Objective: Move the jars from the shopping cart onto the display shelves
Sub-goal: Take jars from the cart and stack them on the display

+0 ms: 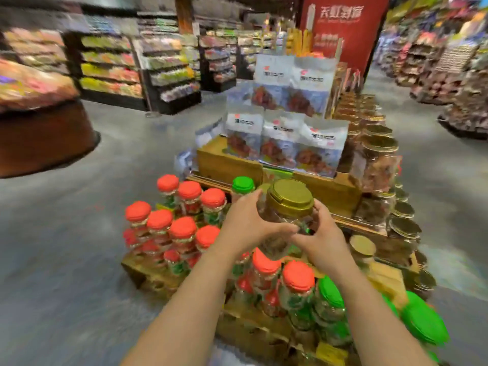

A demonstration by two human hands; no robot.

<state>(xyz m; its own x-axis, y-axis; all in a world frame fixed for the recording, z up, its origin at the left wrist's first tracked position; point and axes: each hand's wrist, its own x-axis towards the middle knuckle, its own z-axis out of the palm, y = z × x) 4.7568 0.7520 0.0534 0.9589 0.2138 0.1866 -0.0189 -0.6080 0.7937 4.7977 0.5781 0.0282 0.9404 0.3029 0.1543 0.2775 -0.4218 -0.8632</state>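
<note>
Two hands, left [244, 225] and right [323, 237], grip one gold-lidded jar [286, 215] above the display shelves [229, 159]; risk: clear smooth walls may slip, toppling crowded red-lidded jars [182, 231] beneath.

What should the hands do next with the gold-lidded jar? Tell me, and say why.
Probably carry the gold-lidded jar right and forward, toward the gold-lidded jars on the display. The left hand and right hand grip it above the red-lidded jars, which are a different kind; its match stands on the right side.
</note>
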